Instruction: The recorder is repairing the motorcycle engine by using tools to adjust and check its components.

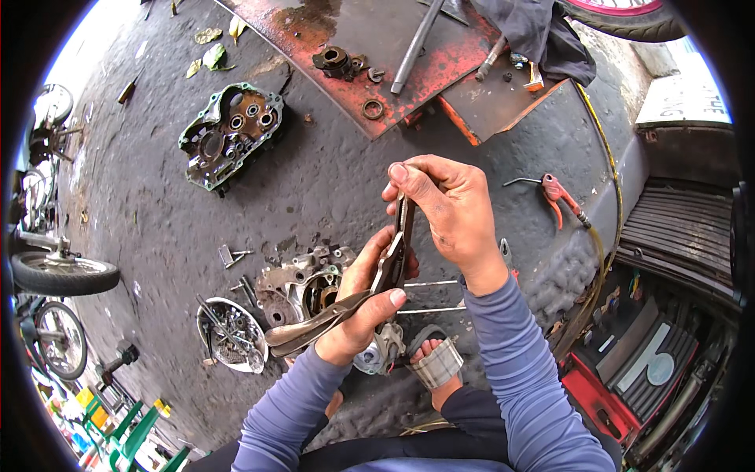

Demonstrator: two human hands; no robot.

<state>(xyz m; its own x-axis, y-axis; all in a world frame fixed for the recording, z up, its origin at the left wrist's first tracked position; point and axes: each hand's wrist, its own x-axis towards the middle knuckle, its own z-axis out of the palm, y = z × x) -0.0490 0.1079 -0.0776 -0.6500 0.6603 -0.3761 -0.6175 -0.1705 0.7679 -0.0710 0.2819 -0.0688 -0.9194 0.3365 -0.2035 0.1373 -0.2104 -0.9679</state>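
A long, dark, pliers-like metal tool (322,322) slants up through both hands. My left hand (358,318) is wrapped round its middle, while my right hand (436,216) closes on its upper end with thumb and fingertips. Behind them on the ground lies an engine block (287,275), partly hidden by the tool and my hand. A white bowl of small metal parts (232,332) sits to its left, near some loose bolts (234,256). An opened engine case (228,141) with a gasket edge lies farther up-left.
A rusty red plate (338,27) holds metal parts and a bar (417,43) at the top, beside a dark cloth (550,39). A red air gun (554,193) lies right, near a toolbox (598,397). Motorcycle wheels (59,275) line the left; my sandalled foot (436,366) is below.
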